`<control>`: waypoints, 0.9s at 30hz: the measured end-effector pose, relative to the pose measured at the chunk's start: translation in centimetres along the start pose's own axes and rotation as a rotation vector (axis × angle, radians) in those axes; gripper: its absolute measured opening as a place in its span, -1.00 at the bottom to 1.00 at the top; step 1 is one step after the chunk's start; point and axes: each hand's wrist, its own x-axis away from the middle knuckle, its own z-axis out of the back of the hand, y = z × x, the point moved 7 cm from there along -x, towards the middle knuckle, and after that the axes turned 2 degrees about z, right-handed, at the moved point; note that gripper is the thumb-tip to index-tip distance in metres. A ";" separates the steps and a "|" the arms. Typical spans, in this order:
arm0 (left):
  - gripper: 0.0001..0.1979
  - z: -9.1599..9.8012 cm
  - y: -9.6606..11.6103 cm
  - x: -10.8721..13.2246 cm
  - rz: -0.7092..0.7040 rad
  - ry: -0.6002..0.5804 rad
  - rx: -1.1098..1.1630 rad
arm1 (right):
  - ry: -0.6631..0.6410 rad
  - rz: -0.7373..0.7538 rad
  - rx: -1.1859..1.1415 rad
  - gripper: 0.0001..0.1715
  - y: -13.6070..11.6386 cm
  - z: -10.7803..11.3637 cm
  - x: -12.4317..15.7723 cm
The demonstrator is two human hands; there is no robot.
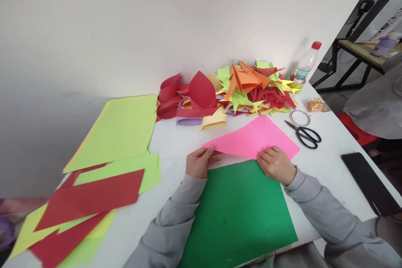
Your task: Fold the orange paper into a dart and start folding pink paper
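Observation:
A pink sheet of paper (pixel 248 138), which looks folded into a pointed shape, lies between my hands above the white table. My left hand (pixel 201 162) pinches its left corner between thumb and fingers. Closed on the paper's lower edge toward the right is my right hand (pixel 275 164), its fingertips partly hidden from view. Just in front of me, below the pink paper, a large green sheet (pixel 241 213) lies flat, reaching the table's front edge.
Folded paper shapes (pixel 251 88) are heaped against the wall, with curled red pieces (pixel 202 92) beside them. Black scissors (pixel 304 134), a tape roll (pixel 300 118), a wrapped snack (pixel 315 105), a bottle (pixel 306 67) and a phone (pixel 370 182) lie right. Green sheets (pixel 116 130) and red strips (pixel 91 197) cover the left.

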 end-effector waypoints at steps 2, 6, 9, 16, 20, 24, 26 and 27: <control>-0.60 0.0 0.1 0.0 0.009 0.004 0.026 | -0.016 -0.002 -0.003 -0.85 0.0 -0.1 0.0; -0.63 0.4 0.3 -0.2 0.006 0.030 0.056 | -0.027 -0.006 0.002 -0.81 0.0 -0.1 0.0; -0.66 0.7 0.5 -0.2 -0.006 0.061 0.057 | -0.023 -0.004 0.002 -0.80 0.0 -0.1 0.0; -0.75 1.4 1.0 -0.1 -0.042 0.107 -0.007 | -0.011 -0.004 -0.001 -0.77 0.0 -0.1 0.0; -0.75 1.8 1.2 -0.2 -0.070 0.125 -0.048 | -0.002 -0.001 0.003 -0.75 0.0 0.0 0.0; -0.71 1.8 1.3 -0.2 -0.080 0.121 -0.052 | 0.014 -0.005 0.006 -0.76 0.1 0.1 0.0; -0.71 1.7 1.5 -0.2 -0.081 0.109 -0.049 | 0.022 -0.013 0.013 -0.74 0.2 0.2 0.0; -0.72 1.6 1.6 -0.2 -0.081 0.102 -0.048 | 0.027 -0.018 0.016 -0.73 0.3 0.2 0.0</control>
